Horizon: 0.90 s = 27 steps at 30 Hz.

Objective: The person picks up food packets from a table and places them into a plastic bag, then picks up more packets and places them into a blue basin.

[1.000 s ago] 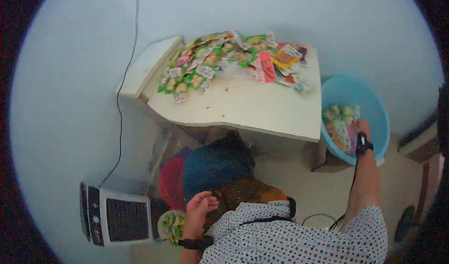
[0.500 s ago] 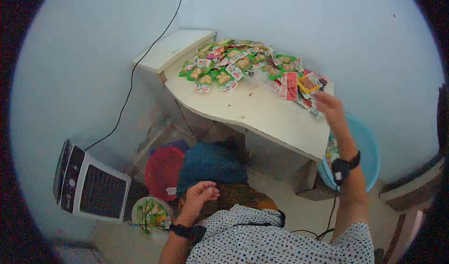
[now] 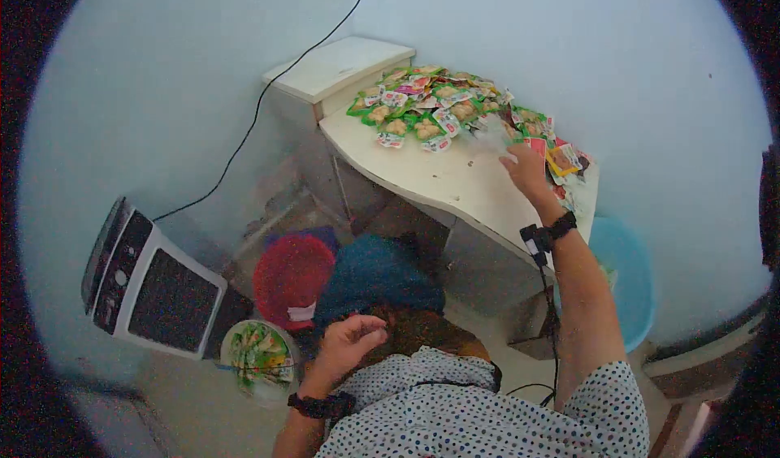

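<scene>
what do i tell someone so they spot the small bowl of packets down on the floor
Find the white boxy appliance on the floor at the left. Just past its lower right corner, below the red round container, sits a small pale bowl, near the person's left hand. Unlike the red container, it is filled with green snack packets.

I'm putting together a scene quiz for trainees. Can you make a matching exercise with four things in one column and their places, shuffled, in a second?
Things
1. right hand
2. left hand
3. blue basin
4. white appliance

Places
A. on the floor at the far left, by the wall
B. over the table, beside the snack packets
C. low down, close to the person's lap
D. below the table's right end

Pairs: 1-B, 2-C, 3-D, 4-A
</scene>
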Motion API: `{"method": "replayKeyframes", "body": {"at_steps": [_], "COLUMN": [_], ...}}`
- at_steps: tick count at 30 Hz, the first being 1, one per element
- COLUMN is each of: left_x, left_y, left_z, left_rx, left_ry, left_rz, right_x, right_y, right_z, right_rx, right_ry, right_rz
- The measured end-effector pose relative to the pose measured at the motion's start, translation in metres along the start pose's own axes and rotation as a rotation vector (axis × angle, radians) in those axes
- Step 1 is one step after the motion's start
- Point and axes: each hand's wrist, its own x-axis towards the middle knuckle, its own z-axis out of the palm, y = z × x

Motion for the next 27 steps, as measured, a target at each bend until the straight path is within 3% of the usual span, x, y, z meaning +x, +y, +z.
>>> {"method": "replayKeyframes", "body": {"at_steps": [3,6,7,10,13,14,15,17,19,20,24,27], "left_x": [-0.001,0.001,0.003,0.006,0.009,0.010,0.010,0.009,0.008,0.005,-0.011,-0.018], "left_y": [0.006,0.014,0.015,0.011,0.011,0.013,0.016,0.021,0.027,0.029,0.029,0.030], "left_z": [0.000,0.007,0.008,0.012,0.017,0.017,0.017,0.018,0.014,0.011,0.000,-0.005], "left_rx": [0.130,0.133,0.134,0.072,-0.103,-0.179,-0.304,-0.553,-0.375,-0.284,-0.333,-0.423], "left_ry": [-0.008,-0.024,-0.030,-0.016,0.050,0.076,0.073,0.058,0.113,0.145,0.261,0.402], "left_rz": [0.032,0.069,0.096,0.153,0.189,0.199,0.211,0.232,0.336,0.386,0.125,0.139], "right_x": [0.010,0.010,0.010,0.004,-0.028,-0.040,-0.058,-0.092,-0.117,-0.128,-0.151,-0.152], "right_y": [0.002,-0.030,-0.036,-0.073,-0.128,-0.144,-0.169,-0.181,-0.215,-0.222,-0.233,-0.229], "right_z": [-0.032,-0.087,-0.099,-0.140,-0.165,-0.164,-0.165,-0.139,-0.128,-0.117,-0.085,-0.087], "right_rx": [-0.145,0.163,0.123,0.334,0.729,0.875,1.092,1.305,1.467,1.485,1.508,1.412], "right_ry": [0.133,0.334,0.376,0.342,0.093,0.000,-0.168,-0.486,-0.731,-0.729,-0.737,-0.693], "right_rz": [-0.038,-0.014,-0.029,-0.046,0.111,0.037,0.120,0.022,0.203,0.205,0.216,0.215]}}
